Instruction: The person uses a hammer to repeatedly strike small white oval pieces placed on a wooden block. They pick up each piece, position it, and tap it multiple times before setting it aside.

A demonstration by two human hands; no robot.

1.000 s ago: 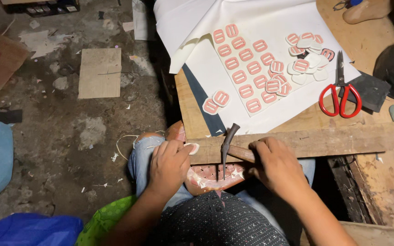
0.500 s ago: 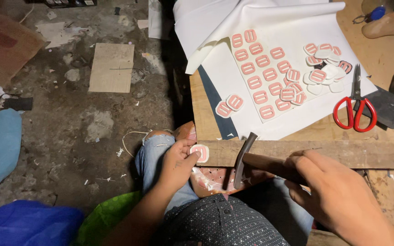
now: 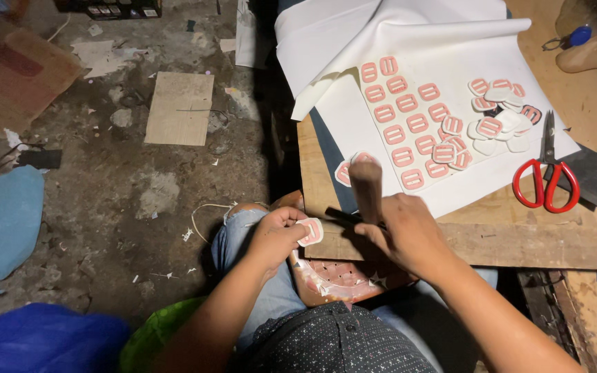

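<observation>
My left hand [image 3: 278, 238] pinches a small pink-and-white cut-out piece [image 3: 310, 231] against the near edge of the wooden board [image 3: 519, 245]. My right hand [image 3: 402, 231] grips a hammer [image 3: 365, 190] with a wooden handle, raised and blurred just right of that piece. On my lap lies a pink sheet [image 3: 343, 276] with cut-out holes. Further up the board, a white sheet [image 3: 409, 110] carries several matching pink pieces in rows [image 3: 409, 117], with a loose pile of them [image 3: 499, 121] at the right.
Red-handled scissors [image 3: 546, 176] lie on the board at the right beside a dark block [image 3: 592, 173]. A shoe last [image 3: 592, 48] sits at top right. The littered concrete floor at left has a cardboard piece [image 3: 179, 107], blue cloth [image 3: 1, 221] and a green bag [image 3: 153, 338].
My right hand has lifted the hammer from low beside the piece to above the board's edge. My left hand stays on the pink piece. The view shifted slightly left.
</observation>
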